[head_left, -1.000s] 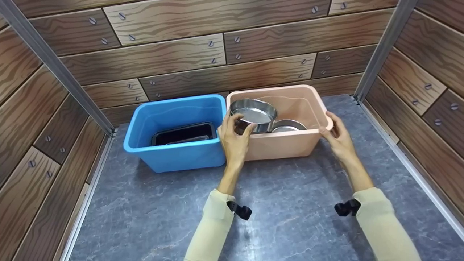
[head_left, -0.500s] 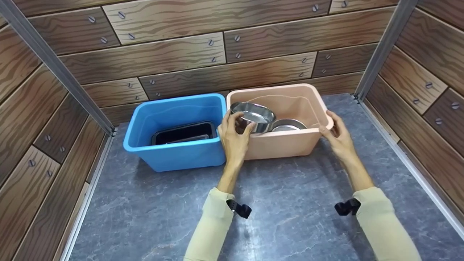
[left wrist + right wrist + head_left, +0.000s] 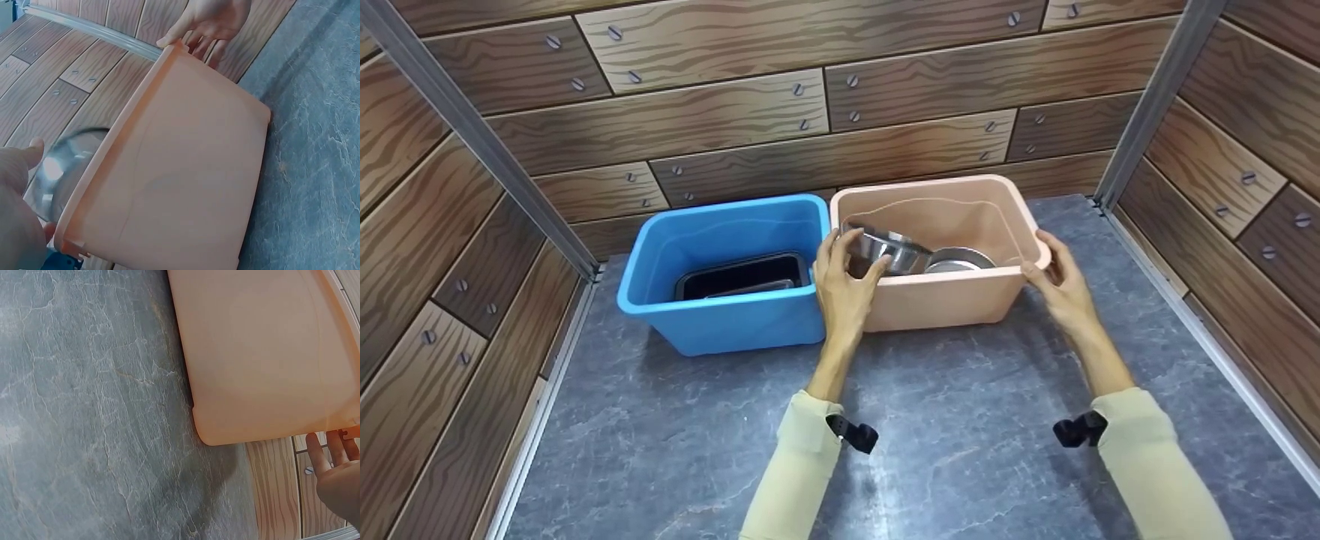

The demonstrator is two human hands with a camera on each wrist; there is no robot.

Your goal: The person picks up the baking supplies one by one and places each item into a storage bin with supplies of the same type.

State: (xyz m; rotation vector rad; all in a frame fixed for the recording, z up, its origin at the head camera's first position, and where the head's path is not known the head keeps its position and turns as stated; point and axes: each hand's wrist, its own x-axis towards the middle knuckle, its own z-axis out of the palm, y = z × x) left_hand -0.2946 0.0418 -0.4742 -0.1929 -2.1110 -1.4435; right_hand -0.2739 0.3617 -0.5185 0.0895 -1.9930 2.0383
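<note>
A shiny, round, low-sided metal pan point(image 3: 896, 253) stands steeply tilted at the left end of a peach plastic bin point(image 3: 937, 304). My left hand point(image 3: 844, 289) reaches over the bin's front left corner, with its thumb and fingers curled about the near side of this pan. In the left wrist view the pan point(image 3: 67, 169) shows between thumb and fingertips; the exact contact is partly hidden. A second round metal pan point(image 3: 960, 259) lies beside it inside the bin. At the front right corner my right hand point(image 3: 1061, 289) grips the bin's rim, thumb on top and fingers outside.
A blue plastic bin point(image 3: 750, 322) stands close against the left of the peach one. Inside it lies a black rectangular pan point(image 3: 742, 275). Both bins are on a grey marbled surface point(image 3: 952, 435), with wood-patterned walls point(image 3: 735, 105) on three sides.
The round pan by my left hand has tipped from nearly level to a steep tilt, and its far side has sunk into the bin. Both hands have stayed nearly in place.
</note>
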